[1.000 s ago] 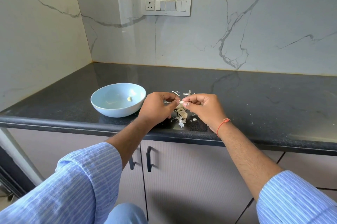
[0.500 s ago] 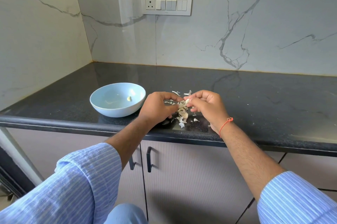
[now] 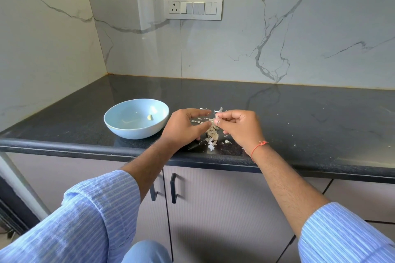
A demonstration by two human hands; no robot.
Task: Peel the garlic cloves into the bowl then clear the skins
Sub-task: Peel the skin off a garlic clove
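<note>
A pale blue bowl (image 3: pixel 119 121) stands on the black counter, with one peeled clove (image 3: pixel 150 117) inside. Just right of the bowl, my left hand (image 3: pixel 183 128) and my right hand (image 3: pixel 239 128) meet above a small heap of garlic cloves and papery skins (image 3: pixel 212 136). My right hand pinches a garlic clove (image 3: pixel 215 117) between thumb and fingertips. My left thumb and forefinger reach toward the same clove; whether they grip it is unclear. Loose skin flakes (image 3: pixel 220 110) lie behind the hands.
The black counter (image 3: pixel 310 117) runs to the right, with marble walls behind and on the left. A switch panel (image 3: pixel 192 7) sits on the back wall. Cabinet doors with dark handles (image 3: pixel 173 188) are below the counter's front edge.
My right hand has lifted slightly and pulled a little to the right with the clove. My left hand's fingers have spread a bit. The bowl has not moved.
</note>
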